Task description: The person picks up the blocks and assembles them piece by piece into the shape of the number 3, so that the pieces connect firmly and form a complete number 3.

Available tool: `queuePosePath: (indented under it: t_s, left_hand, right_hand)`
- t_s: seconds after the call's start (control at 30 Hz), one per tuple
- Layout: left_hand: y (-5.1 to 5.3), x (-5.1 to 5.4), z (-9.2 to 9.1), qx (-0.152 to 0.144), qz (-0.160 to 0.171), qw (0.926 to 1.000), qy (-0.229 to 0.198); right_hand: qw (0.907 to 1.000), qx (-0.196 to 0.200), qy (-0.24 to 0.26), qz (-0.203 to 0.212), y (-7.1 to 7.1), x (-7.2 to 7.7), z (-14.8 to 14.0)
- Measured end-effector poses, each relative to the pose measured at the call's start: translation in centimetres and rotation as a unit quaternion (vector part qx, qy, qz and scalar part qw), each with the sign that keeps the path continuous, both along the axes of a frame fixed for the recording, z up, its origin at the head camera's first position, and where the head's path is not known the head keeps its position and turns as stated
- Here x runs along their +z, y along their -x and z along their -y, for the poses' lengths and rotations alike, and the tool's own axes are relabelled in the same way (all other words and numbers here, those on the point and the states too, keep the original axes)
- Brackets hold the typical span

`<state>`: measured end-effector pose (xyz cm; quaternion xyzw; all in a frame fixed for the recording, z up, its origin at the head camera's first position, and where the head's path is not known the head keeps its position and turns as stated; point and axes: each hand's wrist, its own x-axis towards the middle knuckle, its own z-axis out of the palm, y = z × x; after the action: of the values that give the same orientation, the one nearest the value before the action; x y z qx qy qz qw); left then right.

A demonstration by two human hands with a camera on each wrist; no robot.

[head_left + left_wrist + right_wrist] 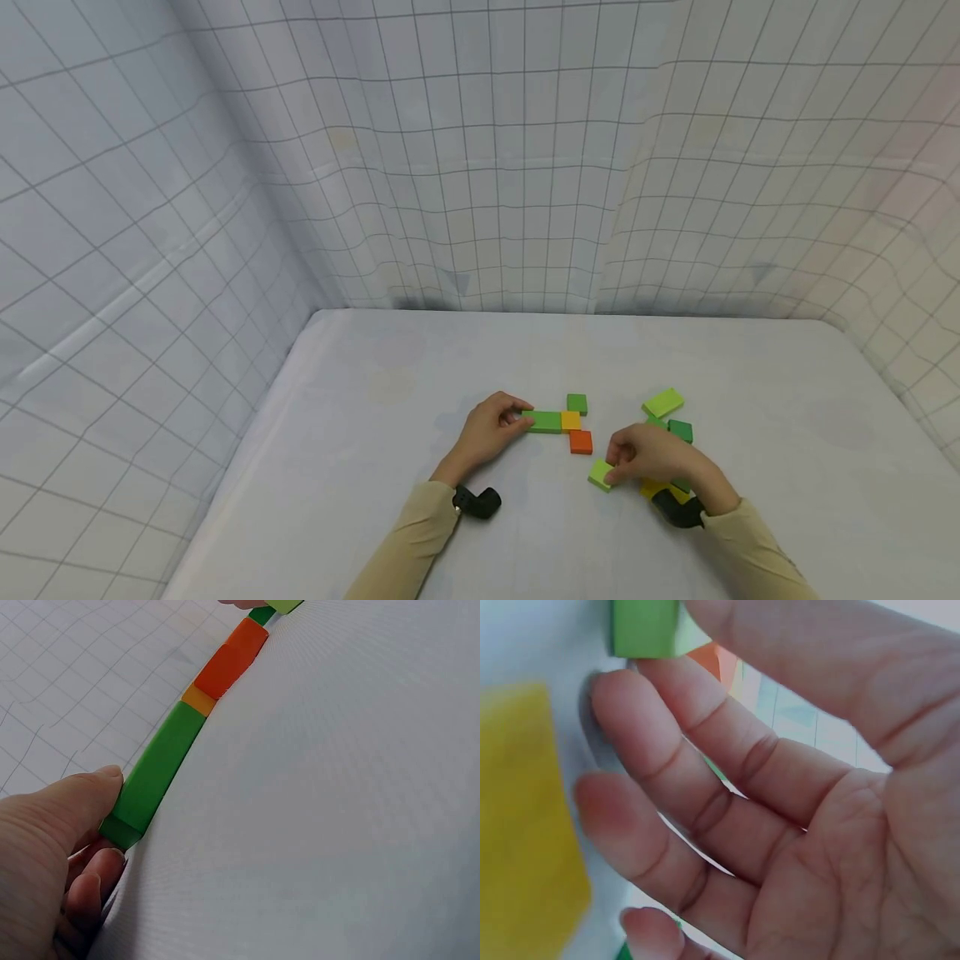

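My left hand (pixel 487 429) pinches the near-left end of a long green block (pixel 543 422), thumb on one side and fingers on the other in the left wrist view. That block lies flat, its right end against a yellow-orange square block (pixel 571 422). A green square block (pixel 577 404) sits just behind the yellow-orange one, and a red-orange square block (pixel 581 442) just in front. To the right, my right hand (pixel 648 454) holds a light green block (pixel 599 475) between thumb and fingertips, at or just above the table. The right wrist view shows only part of this block (pixel 645 630).
Around the right hand lie a lime block (pixel 663 403), a dark green block (pixel 680 431) and a yellow block (pixel 525 825), partly hidden by hand and wrist. The white table (pixel 337 400) is bordered by grid-patterned cloth walls (pixel 480 167).
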<state>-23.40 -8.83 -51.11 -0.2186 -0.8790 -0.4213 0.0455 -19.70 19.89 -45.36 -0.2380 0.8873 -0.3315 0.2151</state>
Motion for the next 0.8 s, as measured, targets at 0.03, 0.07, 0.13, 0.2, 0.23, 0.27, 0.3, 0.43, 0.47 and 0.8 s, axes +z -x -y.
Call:
queuePosePath:
  t_s: [0.03, 0.07, 0.13, 0.2, 0.23, 0.27, 0.3, 0.43, 0.47, 0.8]
  left_hand:
    - [0.0, 0.0, 0.0, 0.000, 0.000, 1.0000, 0.000]
    - [0.0, 0.0, 0.0, 0.000, 0.000, 1.0000, 0.000]
    - [0.0, 0.0, 0.0, 0.000, 0.000, 1.0000, 0.001]
    - [0.0, 0.1, 0.0, 0.000, 0.000, 1.0000, 0.001]
    - [0.0, 0.1, 0.0, 0.000, -0.001, 1.0000, 0.001]
    - [0.0, 0.1, 0.0, 0.000, -0.001, 1.0000, 0.000]
    - [0.0, 0.1, 0.0, 0.000, -0.002, 1.0000, 0.000]
    - [0.0, 0.2, 0.0, -0.001, -0.004, 1.0000, 0.002]
    - [-0.1, 0.2, 0.0, -0.001, -0.003, 1.0000, 0.002]
    - [-0.1, 0.2, 0.0, 0.000, -0.002, 1.0000, -0.001]
  right_hand:
    - [1.0000, 0.000, 0.000, -0.002, -0.1, -0.1, 0.1]
    - [1.0000, 0.000, 0.000, -0.005, -0.1, -0.1, 0.3]
    - [0.9999, -0.001, 0.000, -0.011, -0.2, -0.2, 0.5]
    - [0.9999, -0.001, 0.002, -0.016, -0.3, -0.2, 0.7]
    - [0.9998, -0.002, 0.002, -0.018, -0.3, -0.2, 0.9]
    - [0.9998, -0.004, 0.002, -0.019, -0.3, -0.2, 1.0]
    - [0.9998, -0.003, 0.003, -0.021, -0.3, -0.2, 1.1]
    - [0.9997, -0.012, 0.003, -0.021, -0.4, -0.1, 1.4]
    - [0.9997, -0.016, 0.003, -0.020, -0.4, -0.1, 1.5]
    - [0.9990, -0.042, 0.000, -0.015, -0.6, -0.1, 2.0]
